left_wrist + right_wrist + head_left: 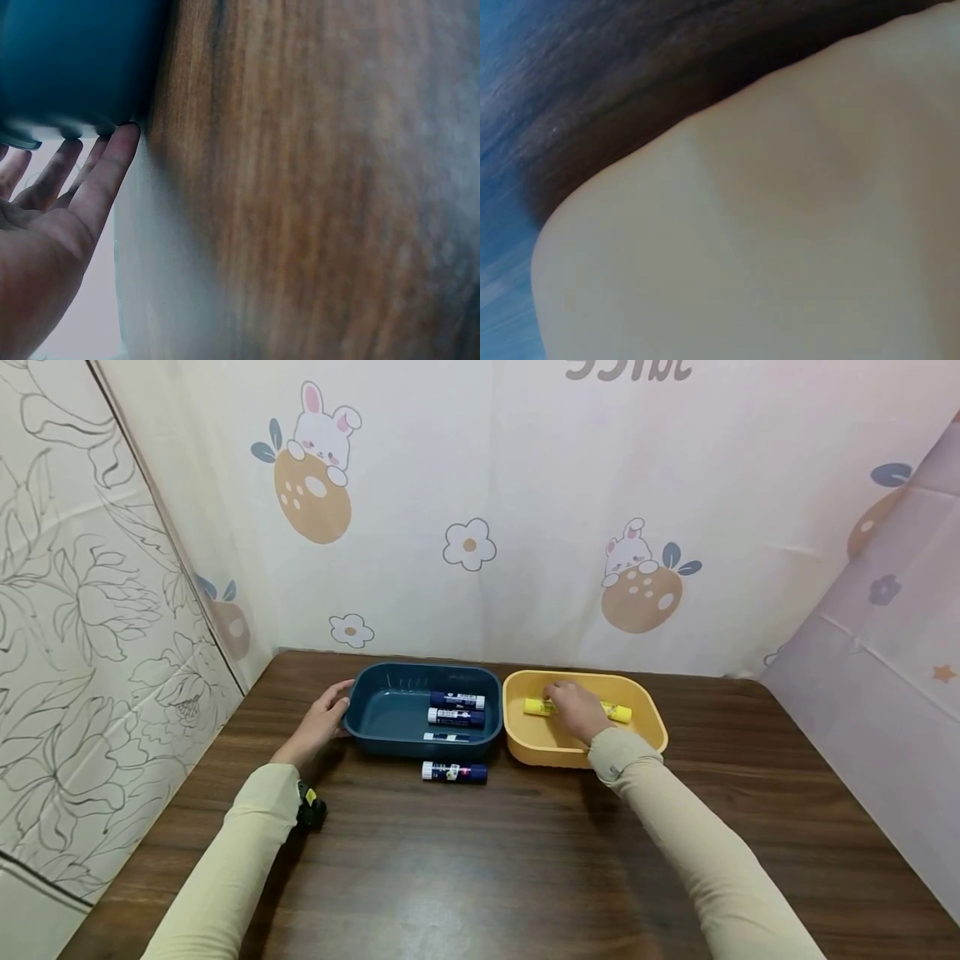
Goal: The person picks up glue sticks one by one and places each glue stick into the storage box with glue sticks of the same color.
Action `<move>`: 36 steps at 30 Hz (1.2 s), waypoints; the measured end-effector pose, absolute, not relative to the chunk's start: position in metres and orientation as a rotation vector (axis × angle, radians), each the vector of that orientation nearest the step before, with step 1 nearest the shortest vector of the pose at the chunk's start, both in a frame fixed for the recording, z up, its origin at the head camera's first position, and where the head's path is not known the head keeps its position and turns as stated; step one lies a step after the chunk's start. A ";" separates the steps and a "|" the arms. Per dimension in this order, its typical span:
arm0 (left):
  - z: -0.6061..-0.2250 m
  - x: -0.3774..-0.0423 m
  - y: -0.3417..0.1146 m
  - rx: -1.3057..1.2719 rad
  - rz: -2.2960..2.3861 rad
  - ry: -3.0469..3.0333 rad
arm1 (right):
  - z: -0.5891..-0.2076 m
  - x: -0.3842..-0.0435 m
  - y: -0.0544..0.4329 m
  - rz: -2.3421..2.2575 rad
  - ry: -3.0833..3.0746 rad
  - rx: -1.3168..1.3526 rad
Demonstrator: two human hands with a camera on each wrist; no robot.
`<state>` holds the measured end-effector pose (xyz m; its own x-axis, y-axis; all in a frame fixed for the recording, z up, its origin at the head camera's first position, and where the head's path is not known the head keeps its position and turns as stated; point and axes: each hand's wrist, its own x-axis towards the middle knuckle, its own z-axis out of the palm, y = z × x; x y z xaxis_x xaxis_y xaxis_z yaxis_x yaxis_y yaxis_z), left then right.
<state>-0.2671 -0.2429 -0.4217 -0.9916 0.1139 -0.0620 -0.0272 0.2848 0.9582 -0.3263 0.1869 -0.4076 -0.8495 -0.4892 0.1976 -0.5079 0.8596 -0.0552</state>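
Observation:
In the head view, my left hand rests against the left end of a dark blue bin. The left wrist view shows its straight fingers touching the bin's outer wall. Three navy glue sticks with white ends lie in that bin, one of them the middle glue stick. My right hand reaches into a yellow bin, its fingers bent over a yellow glue stick. Another yellow glue stick shows on the hand's other side. The palm hides where the two meet.
One more navy glue stick lies on the wooden table in front of the blue bin. A small black device sits at my left wrist. Behind the bins hangs a printed curtain.

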 end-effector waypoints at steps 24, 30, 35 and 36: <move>-0.424 -0.266 -0.243 0.124 1.824 2.418 | -0.344 -0.264 0.174 0.274 -2.618 1.002; -0.423 -0.265 -0.243 0.120 1.834 2.413 | -0.343 -0.245 0.155 0.359 -2.516 1.168; -0.423 -0.266 -0.243 0.112 1.826 2.414 | -0.346 -0.228 0.137 0.400 -2.535 1.228; -0.423 -0.266 -0.243 0.109 1.827 2.414 | -0.348 -0.225 0.133 0.400 -2.542 1.240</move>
<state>-0.2660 -0.2427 -0.4232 -0.9911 0.1249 -0.0457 -0.0100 0.2725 0.9621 -0.2248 0.1331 -0.3478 -0.5901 -0.7177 0.3698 -0.7966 0.5920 -0.1221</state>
